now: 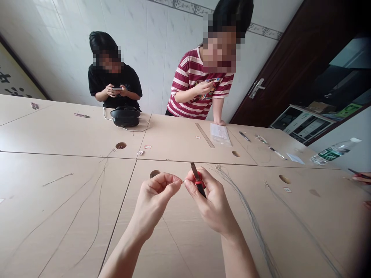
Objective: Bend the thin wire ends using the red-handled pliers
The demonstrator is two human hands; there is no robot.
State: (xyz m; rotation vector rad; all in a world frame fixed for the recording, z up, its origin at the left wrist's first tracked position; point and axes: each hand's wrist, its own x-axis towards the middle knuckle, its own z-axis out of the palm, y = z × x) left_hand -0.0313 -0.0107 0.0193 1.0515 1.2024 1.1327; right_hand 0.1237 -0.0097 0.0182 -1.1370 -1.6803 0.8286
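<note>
Above the pale tabletop point(156, 255), both forearms are stretched forward, with the fingertips brought almost together at centre. A tiny thin piece point(182, 182) is pinched between the left hand's point(158, 199) thumb and fingers, while a red-and-black tool point(199, 182) is held, tilted, in the curled right hand point(213, 202). Most of the piece is covered by fingertips; both elbows are cut off.

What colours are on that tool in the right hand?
The tool is red and black; the head view shows it.
</note>
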